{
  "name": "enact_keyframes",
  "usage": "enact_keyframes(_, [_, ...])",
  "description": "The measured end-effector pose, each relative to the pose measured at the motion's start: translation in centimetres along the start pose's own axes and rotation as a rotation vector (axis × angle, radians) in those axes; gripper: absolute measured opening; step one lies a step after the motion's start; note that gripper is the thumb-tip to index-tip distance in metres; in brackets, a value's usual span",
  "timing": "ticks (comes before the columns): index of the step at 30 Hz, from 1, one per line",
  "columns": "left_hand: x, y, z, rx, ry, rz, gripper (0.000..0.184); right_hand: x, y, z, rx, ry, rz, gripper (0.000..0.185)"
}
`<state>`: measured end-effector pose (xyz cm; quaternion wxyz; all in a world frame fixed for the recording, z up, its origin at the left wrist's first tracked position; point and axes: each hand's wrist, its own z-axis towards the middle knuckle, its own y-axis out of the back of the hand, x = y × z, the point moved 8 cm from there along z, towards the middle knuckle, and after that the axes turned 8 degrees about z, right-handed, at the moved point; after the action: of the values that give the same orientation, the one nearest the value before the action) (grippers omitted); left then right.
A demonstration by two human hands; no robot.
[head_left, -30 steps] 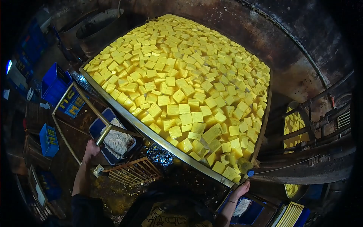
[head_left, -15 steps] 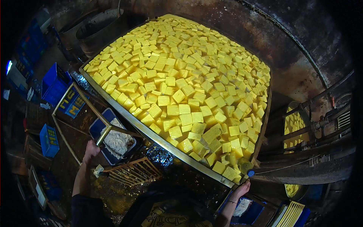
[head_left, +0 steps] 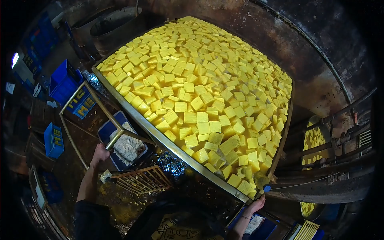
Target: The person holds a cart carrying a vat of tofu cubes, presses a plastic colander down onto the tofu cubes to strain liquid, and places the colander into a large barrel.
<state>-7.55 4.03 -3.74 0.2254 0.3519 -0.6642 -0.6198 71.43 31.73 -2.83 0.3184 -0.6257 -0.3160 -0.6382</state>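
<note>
A wide metal-edged vat [head_left: 160,143] stretches out before me, heaped with yellow tofu-like blocks [head_left: 192,90]. At the lower left, my left hand [head_left: 101,153] is closed around the end of a tubular metal frame [head_left: 117,138], which juts out from the vat's near side. My right hand [head_left: 256,205] grips the vat's rim at the near right corner, its fingers partly hidden. Just above it sits a short pipe with a blue end [head_left: 267,188]. Some blocks by that corner lie tilted on one another.
A blue tub [head_left: 105,134] with crumpled whitish cloth [head_left: 129,148] stands below the frame. Near it leans a slatted wooden rack [head_left: 145,180]. Blue crates [head_left: 64,82] are stacked at left; pipes [head_left: 340,136] run along the right. The floor looks wet.
The view has shifted, so the vat and frame appear slightly farther right. Both hands keep their places on the frame and the rim.
</note>
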Motion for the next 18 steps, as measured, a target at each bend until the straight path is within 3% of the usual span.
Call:
enact_keyframes(6, [-1.2,0.7,-0.1,0.041,-0.02,-0.108,0.024,-1.3,0.6,0.6,0.01,-0.014,0.06,0.031])
enact_keyframes(8, [-3.2,2.4,-0.9,0.14,0.04,-0.087,0.028,-1.9,0.8,0.8,0.005,-0.042,0.06,0.033])
enact_keyframes(14, [-2.6,1.5,-0.5,0.123,-0.027,-0.133,0.027,-2.2,1.5,1.0,-0.01,0.01,-0.044,0.034])
enact_keyframes(16, [-3.1,2.0,-0.8,0.121,-0.024,-0.023,0.03,-1.7,0.6,0.7,0.016,-0.087,0.061,0.037])
enact_keyframes(18, [-3.3,2.2,-0.9,0.111,-0.045,-0.099,0.031,-1.9,1.2,1.0,0.003,-0.027,-0.072,0.039])
